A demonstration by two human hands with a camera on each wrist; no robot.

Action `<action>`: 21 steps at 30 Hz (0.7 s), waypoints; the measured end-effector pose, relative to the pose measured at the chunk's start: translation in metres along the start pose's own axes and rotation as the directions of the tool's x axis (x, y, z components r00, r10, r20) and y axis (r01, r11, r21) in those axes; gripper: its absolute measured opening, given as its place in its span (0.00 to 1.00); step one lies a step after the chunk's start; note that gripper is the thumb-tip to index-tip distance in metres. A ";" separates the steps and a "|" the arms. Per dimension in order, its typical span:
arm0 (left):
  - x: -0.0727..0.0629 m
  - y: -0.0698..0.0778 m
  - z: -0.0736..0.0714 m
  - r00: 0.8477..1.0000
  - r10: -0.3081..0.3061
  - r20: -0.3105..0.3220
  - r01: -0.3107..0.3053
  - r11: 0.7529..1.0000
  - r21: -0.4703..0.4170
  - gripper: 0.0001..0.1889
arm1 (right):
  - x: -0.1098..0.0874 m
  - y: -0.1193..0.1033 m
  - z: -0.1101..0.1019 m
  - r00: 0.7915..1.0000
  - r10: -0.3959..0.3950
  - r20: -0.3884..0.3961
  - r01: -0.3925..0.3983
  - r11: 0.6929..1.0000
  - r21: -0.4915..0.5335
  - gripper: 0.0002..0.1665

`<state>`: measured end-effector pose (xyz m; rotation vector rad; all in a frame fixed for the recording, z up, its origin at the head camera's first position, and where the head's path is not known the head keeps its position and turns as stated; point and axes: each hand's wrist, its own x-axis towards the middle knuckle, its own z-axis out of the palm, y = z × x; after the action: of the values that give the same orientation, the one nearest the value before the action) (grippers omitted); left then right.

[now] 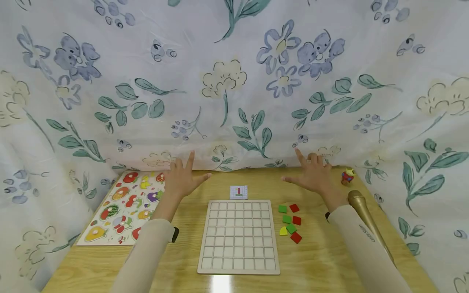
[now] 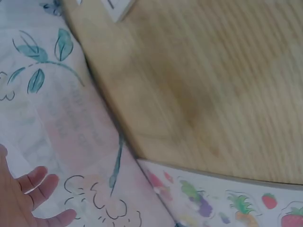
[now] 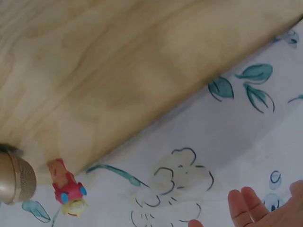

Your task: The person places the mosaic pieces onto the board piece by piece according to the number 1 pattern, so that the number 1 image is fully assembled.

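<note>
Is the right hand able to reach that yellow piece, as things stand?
Probably yes: the right hand looks empty, and nothing covers the yellow piece, though green tiles lie close beside it.

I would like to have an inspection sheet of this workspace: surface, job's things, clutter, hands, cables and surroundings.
Surface: light wood-grain table, glare at the near edge.
Job's things: pale square board with gridded cells; small white card with a printed grid pattern beyond it; three green square tiles, three red square tiles and one yellow rounded tile, loose at its right.
Clutter: white fruit-picture board at left; gold-coloured microphone and small red-and-yellow figurine at right.
Hands: left hand and right hand hold nothing; thumbs and index fingers spread apart.
Cables: nothing seen.
Surroundings: white floral fabric behind and at both sides.
</note>
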<state>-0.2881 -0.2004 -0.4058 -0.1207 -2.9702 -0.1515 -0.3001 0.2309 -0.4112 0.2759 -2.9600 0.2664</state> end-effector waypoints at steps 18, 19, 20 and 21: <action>-0.018 -0.006 0.024 0.998 0.054 -0.015 -0.054 0.998 -0.027 0.54 | -0.025 -0.001 0.025 0.997 -0.052 0.059 0.049 0.997 0.056 0.70; -0.019 -0.006 0.025 0.998 0.060 -0.013 -0.060 0.998 -0.034 0.54 | -0.026 -0.001 0.027 0.997 -0.053 0.061 0.050 0.997 0.057 0.70; -0.020 -0.006 0.025 0.998 0.068 -0.012 -0.069 0.997 -0.037 0.54 | -0.027 -0.001 0.028 0.997 -0.057 0.060 0.054 0.997 0.056 0.70; -0.021 -0.006 0.026 0.997 0.076 -0.013 -0.076 0.996 -0.040 0.54 | -0.027 -0.002 0.029 0.996 -0.061 0.057 0.058 0.997 0.055 0.70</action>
<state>-0.2719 -0.2052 -0.4355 -0.2364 -2.9468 -0.2019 -0.2771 0.2281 -0.4438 0.3850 -2.9995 0.3362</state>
